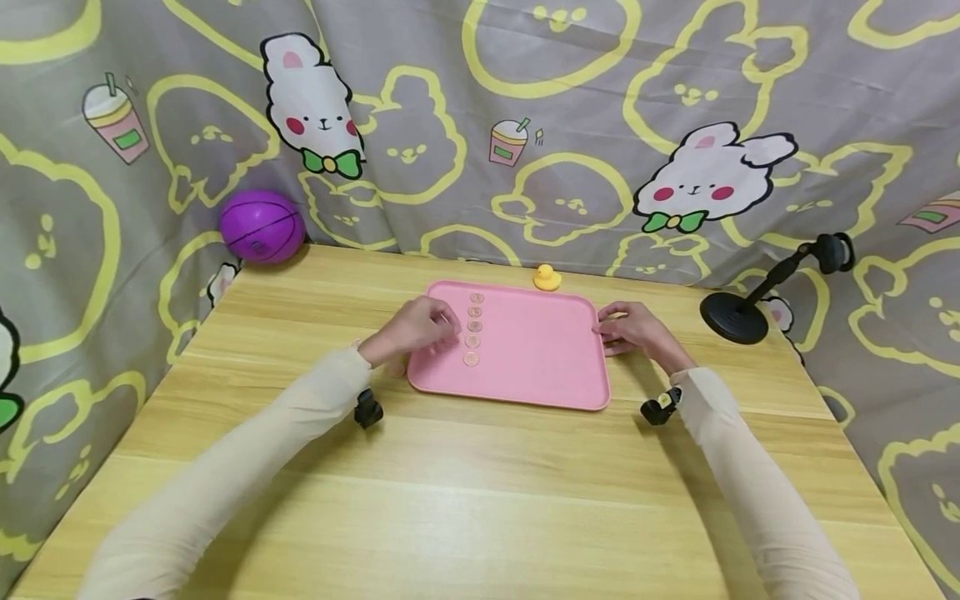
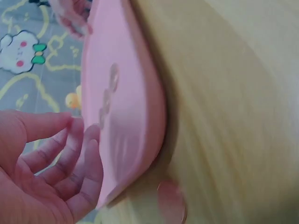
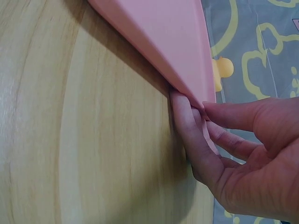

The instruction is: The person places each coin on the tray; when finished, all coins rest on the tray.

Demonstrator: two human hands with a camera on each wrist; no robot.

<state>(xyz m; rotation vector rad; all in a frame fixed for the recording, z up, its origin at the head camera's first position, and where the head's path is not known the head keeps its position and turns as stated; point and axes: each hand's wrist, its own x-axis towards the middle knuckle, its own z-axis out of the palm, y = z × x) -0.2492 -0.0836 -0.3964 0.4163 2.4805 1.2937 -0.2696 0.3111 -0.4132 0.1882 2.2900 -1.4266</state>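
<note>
A pink tray (image 1: 540, 358) lies on the table, with a column of several copper-coloured coins (image 1: 474, 327) near its left side. My left hand (image 1: 423, 325) hovers over the tray's left edge, just left of that column. Its thumb meets a forefinger tip in the left wrist view, and whether a thin coin sits between them cannot be made out. On the table below this hand is another coin (image 2: 172, 203), outside the tray. At the opposite end, my right hand (image 3: 243, 149) pinches the tray's rim, thumb on top and fingers against the outside.
A yellow rubber duck (image 1: 547, 277) stands behind the tray. A purple ball (image 1: 262, 227) rests at the back left corner, and a black stand (image 1: 738, 317) with a tilted arm is at the back right. Patterned curtain (image 1: 450, 125) surrounds the wooden table (image 1: 465, 500).
</note>
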